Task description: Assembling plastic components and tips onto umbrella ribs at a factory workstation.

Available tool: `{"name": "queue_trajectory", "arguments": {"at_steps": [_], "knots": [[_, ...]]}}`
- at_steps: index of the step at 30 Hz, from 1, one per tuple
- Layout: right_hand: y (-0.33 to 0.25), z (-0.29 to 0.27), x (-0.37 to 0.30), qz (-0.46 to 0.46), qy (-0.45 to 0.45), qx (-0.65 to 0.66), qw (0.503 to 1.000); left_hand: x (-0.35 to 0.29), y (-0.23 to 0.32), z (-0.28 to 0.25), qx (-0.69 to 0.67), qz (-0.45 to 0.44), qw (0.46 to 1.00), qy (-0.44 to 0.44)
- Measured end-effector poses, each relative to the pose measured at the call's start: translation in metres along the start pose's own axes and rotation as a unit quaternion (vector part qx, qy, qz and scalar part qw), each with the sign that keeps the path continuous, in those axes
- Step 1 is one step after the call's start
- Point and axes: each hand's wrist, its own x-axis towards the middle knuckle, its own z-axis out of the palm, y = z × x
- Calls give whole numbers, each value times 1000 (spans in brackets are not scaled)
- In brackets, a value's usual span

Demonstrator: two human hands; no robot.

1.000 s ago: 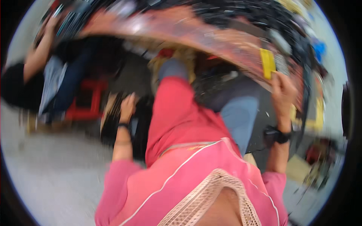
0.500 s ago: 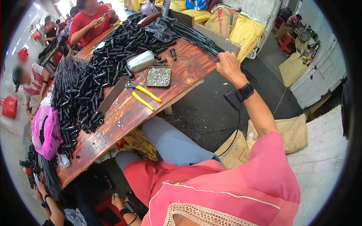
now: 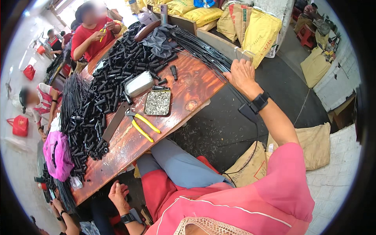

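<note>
At the table's right corner, my right hand [image 3: 242, 77] closes on the ends of a long bundle of thin black rods [image 3: 199, 45]. Below the table's near edge hangs my left hand [image 3: 119, 195], its fingers loosely bent and apart, with nothing visible in it. On the wooden table [image 3: 176, 102] lie yellow-handled pliers [image 3: 143, 124], with a square tin [image 3: 157, 102] of small metal bits beyond them. Next to the tin is a clear-wrapped pale block [image 3: 139, 84]. A heap of short black plastic tubes [image 3: 117, 74] spreads behind, with one tube [image 3: 174, 73] apart from it.
A flat dark strip [image 3: 115, 122] lies beside the pliers. Another rod bundle [image 3: 74, 96] and a pink plastic bag [image 3: 57, 156] are at the left. Across the table a person in red [image 3: 91, 35] holds pliers. Sacks [image 3: 260, 35] stand beyond the right corner.
My left hand has risen toward the table's near edge. My right hand stays at the rods, lower in the picture. The view has shifted slightly.
</note>
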Motion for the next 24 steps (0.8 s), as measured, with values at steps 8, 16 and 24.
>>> {"name": "queue_trajectory", "arguments": {"at_steps": [8, 16, 24], "knots": [[-2, 11, 10, 44, -49, 89, 994, 37, -7, 25, 20, 12, 997, -71], [4, 3, 51, 25, -64, 20, 997, 43, -11, -6, -13, 6, 999, -43], [-24, -51, 64, -75, -14, -23, 997, 27, 25, -17, 17, -9, 995, -98]]}}
